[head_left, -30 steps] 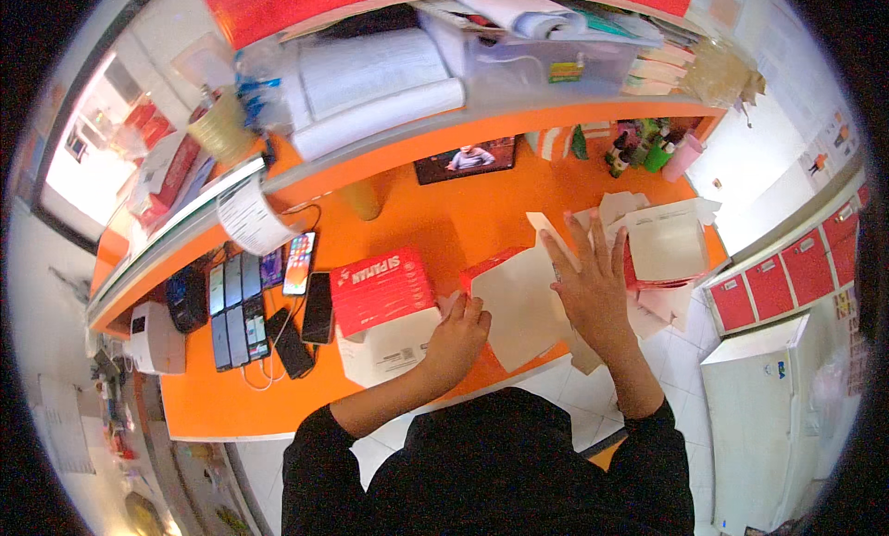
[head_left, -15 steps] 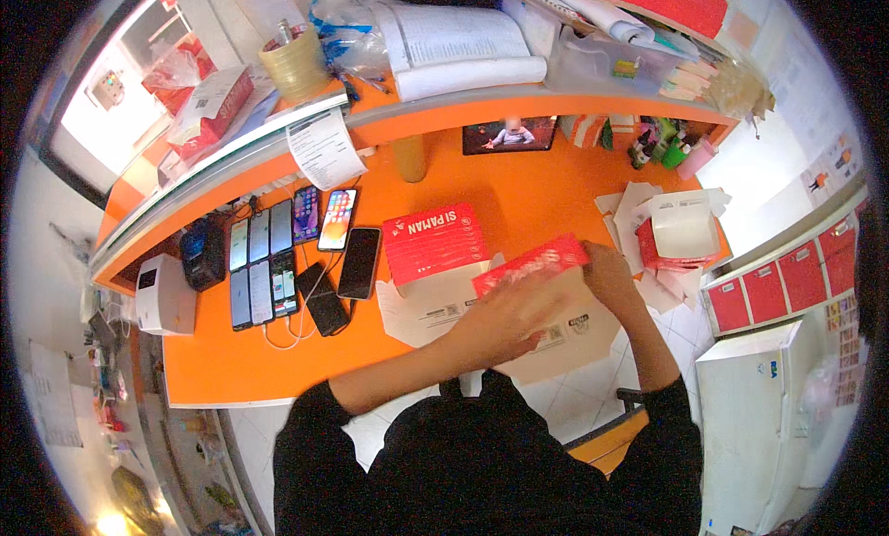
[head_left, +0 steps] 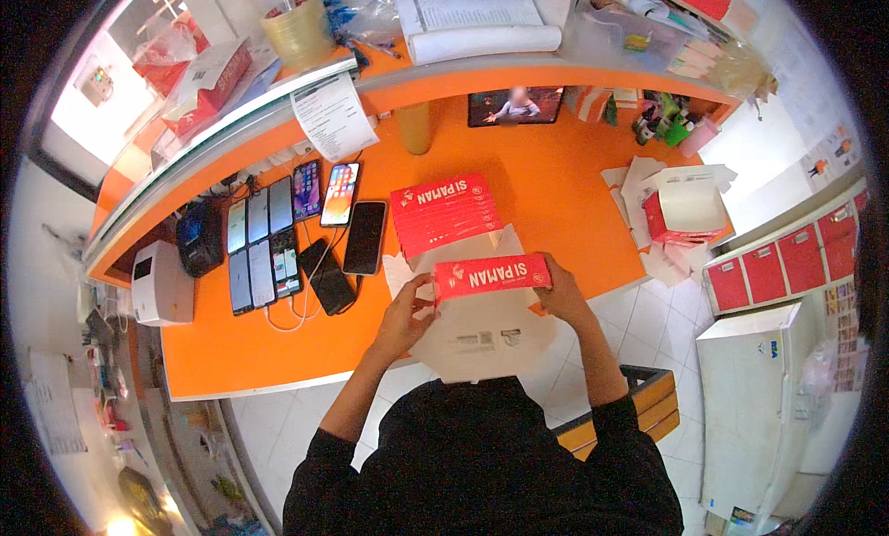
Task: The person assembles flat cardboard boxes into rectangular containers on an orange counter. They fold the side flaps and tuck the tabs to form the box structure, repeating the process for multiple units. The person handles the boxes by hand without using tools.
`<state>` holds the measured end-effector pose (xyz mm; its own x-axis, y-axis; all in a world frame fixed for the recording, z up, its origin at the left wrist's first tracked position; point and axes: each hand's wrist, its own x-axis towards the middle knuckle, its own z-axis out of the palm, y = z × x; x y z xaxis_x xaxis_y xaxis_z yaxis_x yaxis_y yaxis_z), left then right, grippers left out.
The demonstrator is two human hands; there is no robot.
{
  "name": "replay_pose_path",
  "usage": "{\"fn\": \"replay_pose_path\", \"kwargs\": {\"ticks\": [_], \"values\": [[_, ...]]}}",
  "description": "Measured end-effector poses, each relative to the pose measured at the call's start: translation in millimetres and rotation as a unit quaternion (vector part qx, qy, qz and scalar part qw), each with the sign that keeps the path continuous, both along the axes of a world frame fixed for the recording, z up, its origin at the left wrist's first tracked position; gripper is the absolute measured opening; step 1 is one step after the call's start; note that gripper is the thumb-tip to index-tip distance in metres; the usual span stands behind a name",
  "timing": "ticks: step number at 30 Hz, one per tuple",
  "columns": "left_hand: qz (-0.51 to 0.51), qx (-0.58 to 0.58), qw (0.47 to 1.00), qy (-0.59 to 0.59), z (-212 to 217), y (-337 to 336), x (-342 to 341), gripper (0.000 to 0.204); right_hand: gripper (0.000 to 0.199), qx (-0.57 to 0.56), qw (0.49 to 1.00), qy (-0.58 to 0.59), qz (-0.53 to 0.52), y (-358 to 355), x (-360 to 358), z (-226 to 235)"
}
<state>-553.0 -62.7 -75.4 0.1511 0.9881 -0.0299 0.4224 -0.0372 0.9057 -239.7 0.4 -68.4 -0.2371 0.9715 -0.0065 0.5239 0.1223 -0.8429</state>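
Observation:
A red-and-white cardboard box point(head_left: 491, 275) is between my hands at the front edge of the orange desk. Its red panel faces up at the far side, and a broad white flap point(head_left: 482, 328) spreads from it toward my body. My left hand point(head_left: 405, 316) grips the left end with bent fingers. At the right end, my right hand point(head_left: 560, 289) pinches the corner, part of its fingers hidden under the card. Just beyond lies a stack of similar red boxes point(head_left: 443, 207), folded flat and overlapping.
Several phones point(head_left: 273, 244) with cables lie on the desk point(head_left: 222, 360) at left, beside a white label printer point(head_left: 162, 281). A part-folded box point(head_left: 685, 212) stands at right. A screen point(head_left: 514, 107) and a tape roll point(head_left: 413, 129) are at the back under an overhead shelf point(head_left: 444, 78).
My left hand has moved from across the red panel to the box's left end. My right hand and the box have shifted left; the red panel now lies level instead of slanted.

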Motion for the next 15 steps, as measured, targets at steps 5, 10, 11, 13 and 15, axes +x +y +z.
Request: {"fn": "replay_pose_path", "kwargs": {"ticks": [5,10,11,13,15], "values": [[0.094,0.053,0.987,0.115,-45.4,21.9,-11.0,0.054,0.043,-0.046,0.996,0.003,-0.08,20.5,-38.8,-11.8],[0.153,-0.017,0.988,0.025,-52.4,37.7,-25.1,0.068,0.052,0.07,0.996,-0.022,-0.051,33.8,-56.0,-16.3],[0.15,-0.016,0.988,0.026,-49.1,40.4,-29.2,0.072,0.053,0.069,0.996,-0.017,-0.052,34.7,-56.1,-18.1],[0.097,-0.036,0.994,0.029,-39.5,45.0,-39.6,0.076,0.055,0.06,0.997,0.006,-0.05,35.8,-53.4,-22.1],[0.064,0.04,0.997,0.008,-27.8,53.0,-49.3,0.077,0.056,0.041,0.997,0.042,-0.045,36.2,-48.9,-25.3]]}}
